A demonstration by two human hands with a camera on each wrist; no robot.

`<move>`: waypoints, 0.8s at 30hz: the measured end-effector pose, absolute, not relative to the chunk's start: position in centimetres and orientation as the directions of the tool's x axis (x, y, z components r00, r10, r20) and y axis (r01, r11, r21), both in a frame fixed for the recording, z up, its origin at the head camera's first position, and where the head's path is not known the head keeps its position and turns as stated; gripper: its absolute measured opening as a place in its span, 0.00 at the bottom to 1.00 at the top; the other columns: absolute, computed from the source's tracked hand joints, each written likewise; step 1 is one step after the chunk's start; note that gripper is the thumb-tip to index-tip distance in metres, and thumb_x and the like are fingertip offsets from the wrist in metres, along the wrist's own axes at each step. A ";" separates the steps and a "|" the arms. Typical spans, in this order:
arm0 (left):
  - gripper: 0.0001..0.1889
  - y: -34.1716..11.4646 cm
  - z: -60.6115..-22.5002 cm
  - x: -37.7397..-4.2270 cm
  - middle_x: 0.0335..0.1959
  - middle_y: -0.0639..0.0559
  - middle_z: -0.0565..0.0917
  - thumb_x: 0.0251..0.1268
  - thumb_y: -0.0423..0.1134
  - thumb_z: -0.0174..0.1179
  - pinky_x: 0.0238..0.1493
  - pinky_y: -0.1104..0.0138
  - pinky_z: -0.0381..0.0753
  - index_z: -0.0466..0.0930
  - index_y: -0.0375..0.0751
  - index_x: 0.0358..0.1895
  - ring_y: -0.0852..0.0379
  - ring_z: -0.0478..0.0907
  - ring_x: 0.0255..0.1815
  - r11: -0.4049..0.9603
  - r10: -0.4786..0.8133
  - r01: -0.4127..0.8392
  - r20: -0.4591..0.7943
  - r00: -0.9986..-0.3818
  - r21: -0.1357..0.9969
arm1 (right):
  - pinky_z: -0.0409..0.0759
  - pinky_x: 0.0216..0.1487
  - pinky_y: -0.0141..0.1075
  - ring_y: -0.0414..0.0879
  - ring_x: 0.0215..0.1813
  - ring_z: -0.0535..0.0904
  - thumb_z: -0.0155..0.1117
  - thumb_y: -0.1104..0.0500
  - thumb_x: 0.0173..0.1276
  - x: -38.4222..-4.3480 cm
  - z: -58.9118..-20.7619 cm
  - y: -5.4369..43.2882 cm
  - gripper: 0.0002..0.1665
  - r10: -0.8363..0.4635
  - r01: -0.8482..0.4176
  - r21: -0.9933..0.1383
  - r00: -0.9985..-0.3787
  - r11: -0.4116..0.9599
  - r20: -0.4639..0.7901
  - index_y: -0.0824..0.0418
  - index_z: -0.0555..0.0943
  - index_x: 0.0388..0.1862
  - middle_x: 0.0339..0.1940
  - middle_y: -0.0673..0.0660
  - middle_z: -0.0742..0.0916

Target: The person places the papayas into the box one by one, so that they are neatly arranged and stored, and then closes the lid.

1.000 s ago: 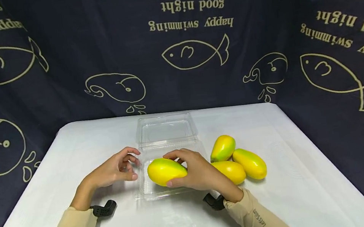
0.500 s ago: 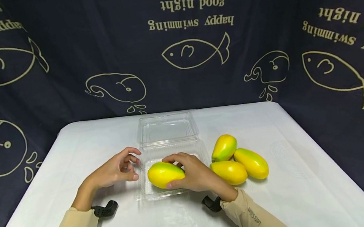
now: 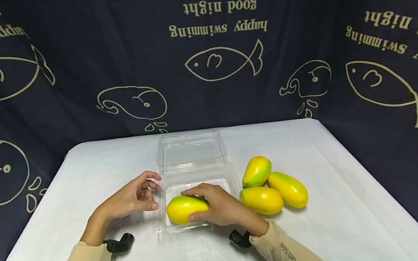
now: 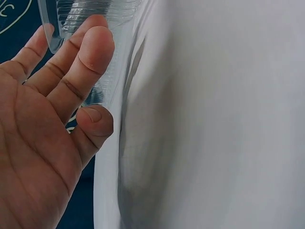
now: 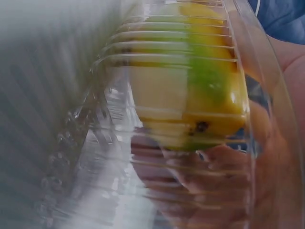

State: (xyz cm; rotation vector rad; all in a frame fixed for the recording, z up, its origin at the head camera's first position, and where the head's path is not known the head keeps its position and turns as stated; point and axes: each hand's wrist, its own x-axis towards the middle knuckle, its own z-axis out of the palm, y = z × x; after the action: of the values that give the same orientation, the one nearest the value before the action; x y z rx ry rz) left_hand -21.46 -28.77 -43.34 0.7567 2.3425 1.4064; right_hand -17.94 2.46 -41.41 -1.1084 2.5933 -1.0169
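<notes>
Fingers (image 3: 193,190) and thumb of the person's right hand (image 3: 220,204) are curled round a yellow-green fruit (image 3: 183,210), gripping it within the near part of a clear container (image 3: 221,177); I can't tell whether it rests on the bottom. Its lid (image 3: 191,148) lies folded back, away from the person. By the container's left wall, the left hand (image 3: 132,198) has its fingers loosely bent and parted from the thumb, holding nothing. Three more fruits (image 3: 288,189) sit clustered to the right on the white table (image 3: 355,217), before a dark curtain (image 3: 221,106) patterned with fish.
</notes>
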 end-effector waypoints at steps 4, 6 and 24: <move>0.37 -28.8 -43.4 -21.4 0.52 0.35 0.78 0.59 0.36 0.72 0.36 0.67 0.79 0.61 0.38 0.68 0.50 0.80 0.32 0.386 0.579 0.283 0.009 -0.816 0.878 | 0.75 0.64 0.39 0.44 0.62 0.78 0.72 0.48 0.65 -17.8 -41.4 2.4 0.35 -0.692 -0.579 -0.643 -0.715 0.502 0.103 0.51 0.75 0.70 0.65 0.50 0.82; 0.37 -28.8 -43.4 -21.4 0.52 0.35 0.78 0.59 0.36 0.72 0.36 0.67 0.79 0.61 0.38 0.68 0.49 0.80 0.32 0.385 0.580 0.287 0.012 -0.815 0.877 | 0.74 0.65 0.39 0.43 0.63 0.78 0.70 0.48 0.67 -17.8 -41.3 2.4 0.34 -0.696 -0.575 -0.645 -0.712 0.503 0.092 0.51 0.74 0.70 0.65 0.50 0.82; 0.37 -28.7 -43.4 -21.3 0.51 0.35 0.78 0.59 0.35 0.71 0.35 0.67 0.78 0.60 0.38 0.68 0.52 0.79 0.31 0.387 0.585 0.291 0.011 -0.811 0.875 | 0.78 0.61 0.41 0.50 0.61 0.81 0.72 0.43 0.65 -17.9 -40.0 3.3 0.36 -0.652 -0.528 -0.671 -0.753 0.520 0.087 0.50 0.74 0.69 0.66 0.50 0.81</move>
State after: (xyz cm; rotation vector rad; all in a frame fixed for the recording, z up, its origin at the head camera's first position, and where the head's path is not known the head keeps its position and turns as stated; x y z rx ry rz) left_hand -21.30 -28.69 -43.42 0.7675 2.3507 1.3919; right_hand -17.85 3.33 -39.99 -1.0127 2.5821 -1.0493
